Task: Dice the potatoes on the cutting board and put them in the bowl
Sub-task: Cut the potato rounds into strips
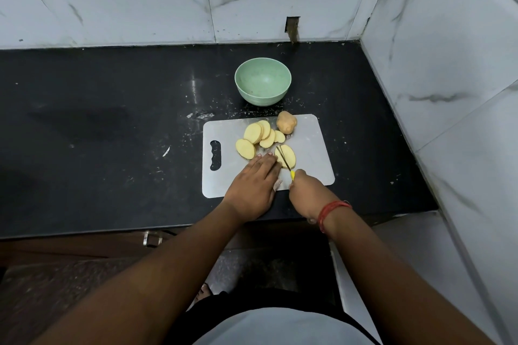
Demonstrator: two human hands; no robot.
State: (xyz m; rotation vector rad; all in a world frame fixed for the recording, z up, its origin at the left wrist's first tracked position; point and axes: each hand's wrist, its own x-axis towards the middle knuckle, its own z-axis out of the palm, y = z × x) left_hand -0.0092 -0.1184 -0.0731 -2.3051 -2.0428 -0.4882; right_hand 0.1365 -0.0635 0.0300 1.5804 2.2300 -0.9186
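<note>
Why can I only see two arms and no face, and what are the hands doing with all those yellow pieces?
The camera sits on the person's head and looks down, so you see only their arms. A white cutting board lies on a black counter. On it are yellow potato slices and one potato piece with its skin on. The left hand rests flat, steadying a slice. The right hand grips a small knife with a yellow handle and cuts that slice. Behind the board stands a green bowl, with nothing in it yet.
</note>
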